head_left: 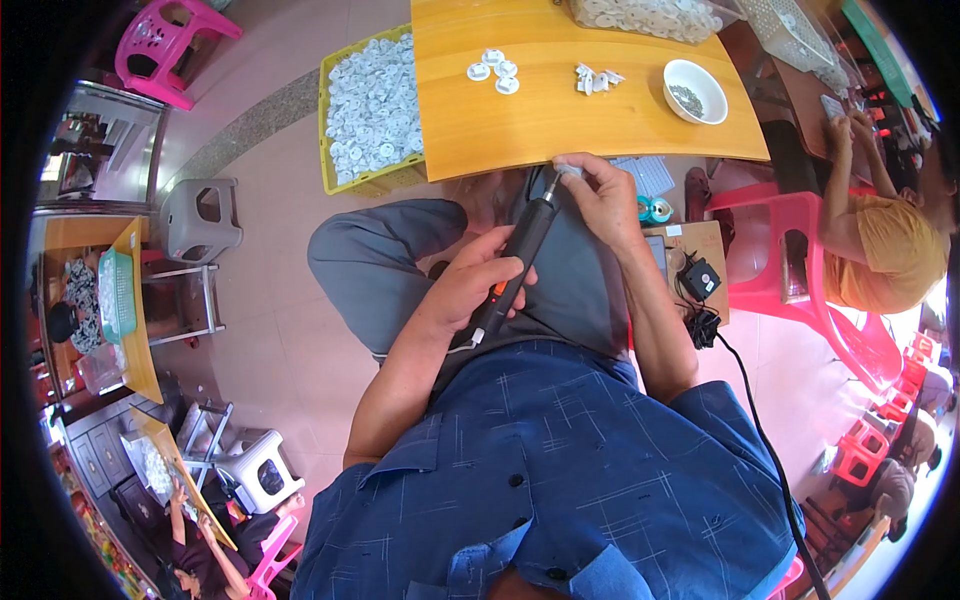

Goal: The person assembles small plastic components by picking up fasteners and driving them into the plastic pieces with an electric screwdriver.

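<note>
In my left hand (477, 278) is a black electric screwdriver (530, 230), my fingers closed round its body near an orange switch. Its metal bit points up and to the right, reaching a small white plastic part (571, 170). My right hand (606, 198) pinches that part between thumb and fingers, just below the front edge of the wooden table (560, 125); the fingers partly cover it. On the table lie several round white parts (507, 70) and a small cluster of white pieces (597, 80). A white bowl (712, 85) holds small metal pieces, apparently screws.
A yellow crate (375, 182) full of white round parts stands left of the table. A clear bin (650, 18) of white parts sits at its back edge. Right of my leg, a cardboard box (712, 245) carries a black adapter and cable. A co-worker in yellow (890, 245) sits at far right.
</note>
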### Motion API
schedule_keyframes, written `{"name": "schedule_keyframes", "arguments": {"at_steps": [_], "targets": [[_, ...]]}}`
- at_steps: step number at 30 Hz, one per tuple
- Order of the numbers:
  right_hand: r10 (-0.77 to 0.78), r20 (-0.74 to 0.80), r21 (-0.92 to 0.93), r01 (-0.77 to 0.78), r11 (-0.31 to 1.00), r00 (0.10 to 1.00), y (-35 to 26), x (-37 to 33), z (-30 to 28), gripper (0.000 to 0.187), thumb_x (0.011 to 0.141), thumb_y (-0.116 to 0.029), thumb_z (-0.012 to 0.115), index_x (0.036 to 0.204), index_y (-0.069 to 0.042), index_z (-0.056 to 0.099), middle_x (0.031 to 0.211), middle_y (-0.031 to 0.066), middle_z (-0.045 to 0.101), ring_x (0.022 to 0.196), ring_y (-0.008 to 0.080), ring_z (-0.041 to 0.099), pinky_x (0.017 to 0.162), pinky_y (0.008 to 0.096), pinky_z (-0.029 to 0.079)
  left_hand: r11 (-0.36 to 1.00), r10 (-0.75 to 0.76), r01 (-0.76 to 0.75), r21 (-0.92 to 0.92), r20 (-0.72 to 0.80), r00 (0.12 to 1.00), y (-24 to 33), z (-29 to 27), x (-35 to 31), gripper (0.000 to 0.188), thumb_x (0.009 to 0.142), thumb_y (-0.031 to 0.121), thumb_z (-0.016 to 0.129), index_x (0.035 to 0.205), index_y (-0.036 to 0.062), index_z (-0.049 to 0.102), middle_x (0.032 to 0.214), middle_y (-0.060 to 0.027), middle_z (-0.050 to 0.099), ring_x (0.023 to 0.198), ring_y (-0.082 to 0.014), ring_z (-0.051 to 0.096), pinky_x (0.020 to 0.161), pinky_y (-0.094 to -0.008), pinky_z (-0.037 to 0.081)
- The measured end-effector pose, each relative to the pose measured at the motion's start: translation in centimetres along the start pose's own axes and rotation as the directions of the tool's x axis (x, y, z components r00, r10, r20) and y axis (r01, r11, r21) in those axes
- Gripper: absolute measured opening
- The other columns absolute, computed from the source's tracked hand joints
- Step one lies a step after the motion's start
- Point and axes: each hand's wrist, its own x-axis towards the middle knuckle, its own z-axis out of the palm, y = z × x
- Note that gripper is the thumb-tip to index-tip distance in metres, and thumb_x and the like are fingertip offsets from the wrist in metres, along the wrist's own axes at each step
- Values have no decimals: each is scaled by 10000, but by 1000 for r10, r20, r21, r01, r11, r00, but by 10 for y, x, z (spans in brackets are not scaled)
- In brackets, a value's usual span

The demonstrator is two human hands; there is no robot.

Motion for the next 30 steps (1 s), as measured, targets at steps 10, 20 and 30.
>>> {"name": "schedule_keyframes", "arguments": {"at_steps": [10,20,30], "targets": [[-11,-53,119,17,993,999,8,1,6,221,908,-2,712,1121,-35,761,877,0,737,726,47,587,686,220,499,1000,-8,8,-4,16,1000,1,-2,1,495,980,135,576,1446,20,454,969,-95,674,687,-135,653,594,-270,565],[89,-4,247,-85,965,996,7,3,8,179,959,-8,682,1134,7,720,1006,18,737,853,55,639,775,215,521,974,-35,55,-219,93,995,-1,-7,-1,495,990,166,549,1447,17,434,989,-128,678,698,-165,667,593,-293,580],[46,-78,313,-20,950,996,1,27,1,162,936,-79,730,1084,-13,729,916,-6,709,809,35,610,740,205,499,946,11,26,-322,114,993,5,-16,-13,504,996,202,517,1459,24,426,995,-121,673,710,-161,663,594,-295,578]]}}
